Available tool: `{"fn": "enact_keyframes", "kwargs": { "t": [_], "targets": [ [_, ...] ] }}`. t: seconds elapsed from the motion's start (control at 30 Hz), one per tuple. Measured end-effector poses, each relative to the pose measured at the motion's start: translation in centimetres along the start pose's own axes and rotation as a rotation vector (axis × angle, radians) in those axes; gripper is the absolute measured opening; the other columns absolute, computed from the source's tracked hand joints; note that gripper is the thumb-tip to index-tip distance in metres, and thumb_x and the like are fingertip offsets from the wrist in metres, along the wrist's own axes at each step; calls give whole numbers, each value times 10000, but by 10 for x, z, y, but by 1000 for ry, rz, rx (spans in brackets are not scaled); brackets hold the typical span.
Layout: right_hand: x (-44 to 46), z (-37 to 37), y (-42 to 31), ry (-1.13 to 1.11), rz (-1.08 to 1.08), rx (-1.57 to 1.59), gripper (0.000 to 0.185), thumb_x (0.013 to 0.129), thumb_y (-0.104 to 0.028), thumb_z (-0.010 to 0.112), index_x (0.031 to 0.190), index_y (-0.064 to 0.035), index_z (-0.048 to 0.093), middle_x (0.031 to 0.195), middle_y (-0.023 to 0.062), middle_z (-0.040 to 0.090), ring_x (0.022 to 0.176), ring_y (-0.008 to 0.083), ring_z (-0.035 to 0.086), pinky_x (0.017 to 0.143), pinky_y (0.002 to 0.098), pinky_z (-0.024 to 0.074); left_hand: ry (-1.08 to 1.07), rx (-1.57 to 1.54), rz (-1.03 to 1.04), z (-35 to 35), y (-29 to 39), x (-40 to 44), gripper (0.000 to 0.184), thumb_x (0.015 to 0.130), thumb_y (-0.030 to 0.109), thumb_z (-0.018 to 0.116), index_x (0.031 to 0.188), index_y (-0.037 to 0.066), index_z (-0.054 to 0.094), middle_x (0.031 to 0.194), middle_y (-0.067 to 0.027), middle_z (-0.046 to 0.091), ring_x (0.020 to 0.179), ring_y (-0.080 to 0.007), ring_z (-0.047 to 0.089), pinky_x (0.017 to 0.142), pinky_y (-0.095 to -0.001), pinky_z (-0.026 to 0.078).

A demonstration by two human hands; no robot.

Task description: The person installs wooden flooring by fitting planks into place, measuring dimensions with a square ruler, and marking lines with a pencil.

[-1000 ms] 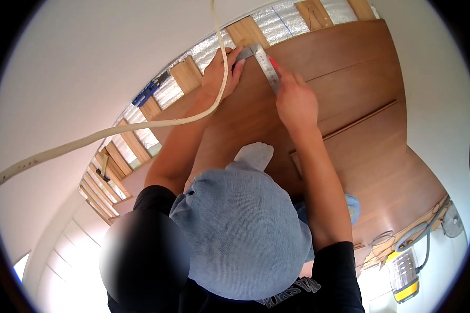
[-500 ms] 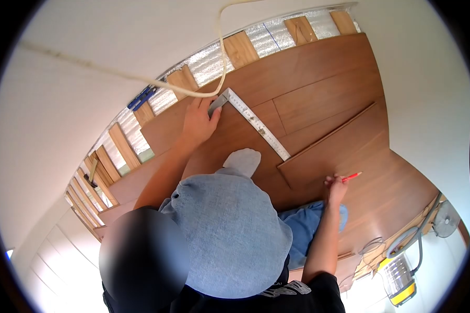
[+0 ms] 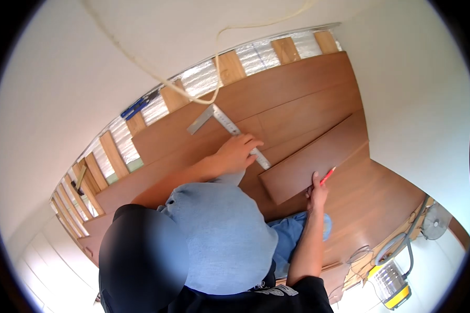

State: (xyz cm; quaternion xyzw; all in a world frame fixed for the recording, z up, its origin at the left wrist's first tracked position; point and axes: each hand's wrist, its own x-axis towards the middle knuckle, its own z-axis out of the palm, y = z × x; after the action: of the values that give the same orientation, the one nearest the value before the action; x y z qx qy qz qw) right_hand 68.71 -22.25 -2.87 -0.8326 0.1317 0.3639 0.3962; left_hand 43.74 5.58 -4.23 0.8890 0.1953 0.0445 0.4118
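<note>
My left hand [image 3: 238, 152] lies across the blade of a steel square [image 3: 224, 120], thumb on one side and fingers over the other. The square rests on brown floorboards, its short arm toward the wall. My right hand [image 3: 317, 192] is closed on a red pencil [image 3: 328, 176], tip pointing away from me. The same hand's thumb is at the near edge of a loose brown floor plank [image 3: 310, 159]; its other fingers are partly hidden at that edge. The plank lies slantwise over the laid floor, its left end near the blade's end.
Wooden battens [image 3: 228, 68] over silver foil line the wall side, with a blue tool [image 3: 134, 108] and a hammer [image 3: 78, 187] there. A pale cable [image 3: 162, 81] hangs in front. At lower right are a yellow-trimmed lamp [image 3: 391, 284], a fan [image 3: 434, 221] and loose wires.
My left hand has moved from the square's short arm onto its long blade. My right hand has come to the loose plank's near edge, which now shows more clearly, still with the pencil.
</note>
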Motion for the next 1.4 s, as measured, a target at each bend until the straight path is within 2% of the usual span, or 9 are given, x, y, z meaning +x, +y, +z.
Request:
{"fn": "enact_keyframes", "kwargs": {
  "t": [0.07, 0.2, 0.3, 0.47, 0.67, 0.73, 0.87, 1.03, 1.4],
  "targets": [
    [-9, -2, -5, -128, -123, 190, 258, 1064, -296, 718, 912, -145, 575, 627, -64, 469, 422, 71, 398, 406, 271, 301, -212, -469, -324, -18, 19, 1, 491, 993, 244, 740, 1429, 71, 595, 1320, -159, 630, 1148, -320, 654, 990, -467, 529],
    [-50, 37, -38, -163, -192, 560, 179, 1094, -315, 664, 1042, -144, 651, 769, -48, 628, 520, 69, 482, 452, 247, 358, -187, -1101, -606, 8, 5, -6, 602, 988, 250, 786, 1492, 31, 541, 1389, -121, 628, 1220, -221, 645, 1029, -395, 545],
    [-53, 63, -31, -338, -195, 781, 213, 1115, -363, 621, 1104, -159, 681, 889, -49, 705, 574, 44, 487, 506, 224, 383, -178, -1539, -624, -14, 5, -11, 648, 1005, 322, 765, 1534, 47, 510, 1468, -96, 607, 1303, -240, 620, 1101, -428, 520],
    [-66, 147, -80, -292, -216, 856, 243, 1110, -372, 640, 944, -207, 574, 716, -84, 502, 536, 52, 390, 490, 251, 319, 111, -2146, -371, -58, 14, -10, 672, 1008, 332, 749, 1569, 75, 483, 1554, -84, 564, 1417, -256, 561, 1166, -456, 479],
    [-5, 154, -81, -635, -258, 690, 230, 1109, -332, 647, 1067, -107, 625, 825, -32, 572, 656, 117, 520, 585, 297, 442, 297, -1401, -481, -64, -36, 14, 650, 1018, 218, 756, 1567, 45, 454, 1548, -90, 573, 1411, -246, 561, 1185, -422, 459],
    [15, 138, -81, -120, -887, 15, 271, 1114, -315, 622, 1135, -53, 688, 867, 30, 637, 800, 204, 632, 726, 394, 542, 285, -1299, -490, -78, -67, 24, 653, 1011, 207, 770, 1567, 56, 462, 1562, -76, 563, 1399, -247, 571, 1197, -422, 449],
    [97, 26, -47, 267, -897, -599, 204, 1041, -168, 633, 1184, -42, 706, 983, 175, 663, 938, 372, 654, 865, 477, 537, 396, -1134, -598, -109, -99, 68, 594, 1031, 169, 738, 1531, 12, 457, 1411, -116, 654, 1345, -225, 594, 1124, -389, 498],
    [122, -8, -22, 480, -1062, -762, 287, 951, -75, 629, 1231, -93, 688, 1011, 165, 645, 968, 393, 611, 883, 499, 499, 469, -1335, -331, -111, -121, 110, 646, 1018, 117, 752, 1573, 51, 429, 1529, -95, 577, 1421, -221, 540, 1193, -391, 441],
    [118, -10, -23, 434, -1073, -764, 362, 885, -43, 615, 1240, -78, 679, 1038, 149, 655, 991, 379, 599, 908, 500, 477, 524, -1366, -353, -99, -146, 143, 601, 1014, 79, 751, 1551, 84, 481, 1542, -56, 576, 1440, -205, 518, 1217, -391, 412]
  ]
}}
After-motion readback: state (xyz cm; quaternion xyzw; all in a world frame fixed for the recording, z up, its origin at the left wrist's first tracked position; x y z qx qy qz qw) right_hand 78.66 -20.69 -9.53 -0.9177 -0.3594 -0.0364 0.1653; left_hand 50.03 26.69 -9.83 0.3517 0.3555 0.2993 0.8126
